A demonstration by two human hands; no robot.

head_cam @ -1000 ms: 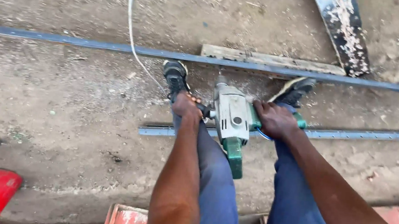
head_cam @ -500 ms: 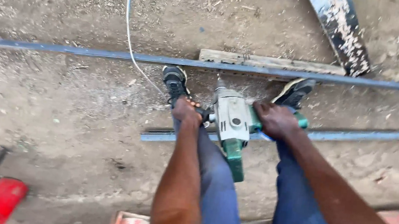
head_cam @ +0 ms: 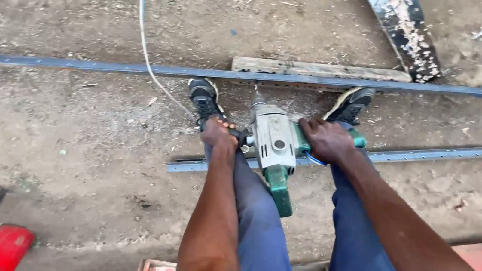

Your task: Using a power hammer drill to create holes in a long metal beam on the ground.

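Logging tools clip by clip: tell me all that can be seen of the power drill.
The power drill has a grey metal-looking body and a green rear housing and handle pointing back toward the person, between the knees. Its front end points at the long steel bar on the dirt. The left hand grips a dark side handle, the right hand a green one. A white cable trails away across the ground.

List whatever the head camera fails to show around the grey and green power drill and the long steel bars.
- Drill bit tip: hidden behind the grey and green power drill where it meets the long steel bar.
- Drill side handles: covered by the left hand and right hand.
- White cable: cut off by the top edge.
- Red object: cut off at the bottom edge.
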